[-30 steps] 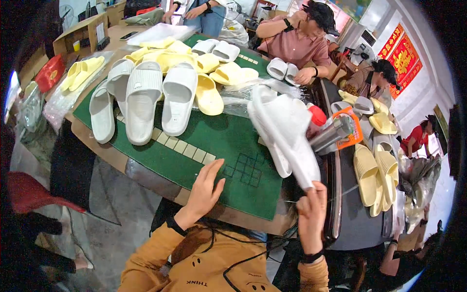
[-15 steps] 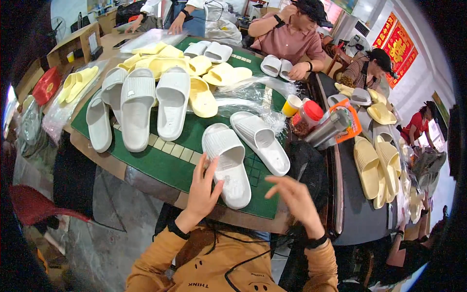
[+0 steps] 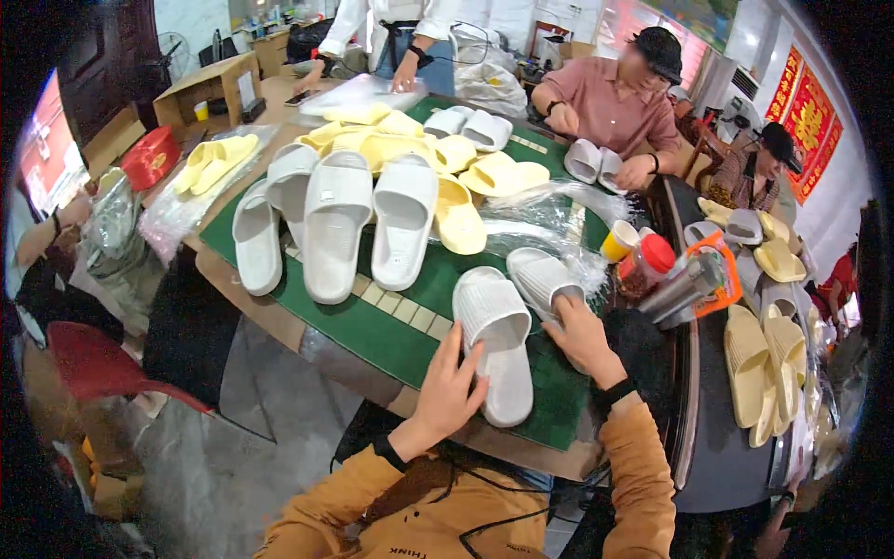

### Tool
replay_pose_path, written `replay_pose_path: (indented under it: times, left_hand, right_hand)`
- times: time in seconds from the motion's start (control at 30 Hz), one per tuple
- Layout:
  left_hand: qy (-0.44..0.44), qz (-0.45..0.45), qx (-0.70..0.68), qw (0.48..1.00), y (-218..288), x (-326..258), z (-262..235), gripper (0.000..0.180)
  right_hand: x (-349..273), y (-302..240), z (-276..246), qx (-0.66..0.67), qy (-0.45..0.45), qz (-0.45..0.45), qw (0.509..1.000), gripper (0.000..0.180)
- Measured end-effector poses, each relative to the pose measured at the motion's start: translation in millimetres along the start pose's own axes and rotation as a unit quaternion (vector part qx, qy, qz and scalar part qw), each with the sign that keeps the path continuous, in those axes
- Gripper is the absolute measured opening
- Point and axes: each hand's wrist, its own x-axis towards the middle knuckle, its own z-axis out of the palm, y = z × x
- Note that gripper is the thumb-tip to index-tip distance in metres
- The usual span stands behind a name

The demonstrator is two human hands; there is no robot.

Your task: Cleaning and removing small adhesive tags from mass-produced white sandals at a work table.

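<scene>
Two white ribbed slippers lie sole-up on the green table mat (image 3: 391, 340) in front of me. My left hand (image 3: 450, 391) rests with spread fingers against the near slipper (image 3: 498, 345), touching its left edge. My right hand (image 3: 577, 334) lies over the heel end of the second slipper (image 3: 542, 278), fingers curled onto it. Crumpled clear plastic bags (image 3: 545, 224) sit just beyond that slipper.
White slippers (image 3: 335, 224) and yellow slippers (image 3: 456, 210) cover the mat's far half. A red-lidded jar (image 3: 647, 265), a yellow cup (image 3: 616, 244) and a steel flask (image 3: 680, 289) stand at right. More yellow slippers (image 3: 759, 368) lie on the dark side table. Other people work opposite and at right.
The pair of white slippers came down from my raised right hand onto the mat. Both hands have since moved onto them, the right hand dropping onto the far slipper.
</scene>
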Motion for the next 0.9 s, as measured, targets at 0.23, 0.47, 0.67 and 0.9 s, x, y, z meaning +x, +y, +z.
replay_pose_path:
  times: [0.23, 0.47, 0.67, 0.9]
  left_hand:
    - [-0.019, -0.005, -0.024, 1.000, -3.5, 0.2, -3.6, 0.057]
    - [-0.047, -0.019, -0.114, 0.992, -16.0, -0.9, -15.8, 0.057]
    - [-0.101, -0.008, -0.201, 0.974, -0.8, 7.1, -14.1, 0.062]
    - [-0.099, 0.026, -0.176, 0.979, 8.6, 12.1, -7.7, 0.063]
  right_hand:
    - [1.0, -29.4, 5.3, -0.028, 0.005, -0.032, 0.999, 0.022]
    - [-34.2, -68.2, 9.8, 0.124, 0.006, 0.039, 0.992, 0.019]
    - [-83.2, -70.6, -13.3, 0.147, -0.032, 0.111, 0.982, 0.018]
    - [-98.4, -67.1, -8.1, 0.157, 0.012, 0.139, 0.978, 0.016]
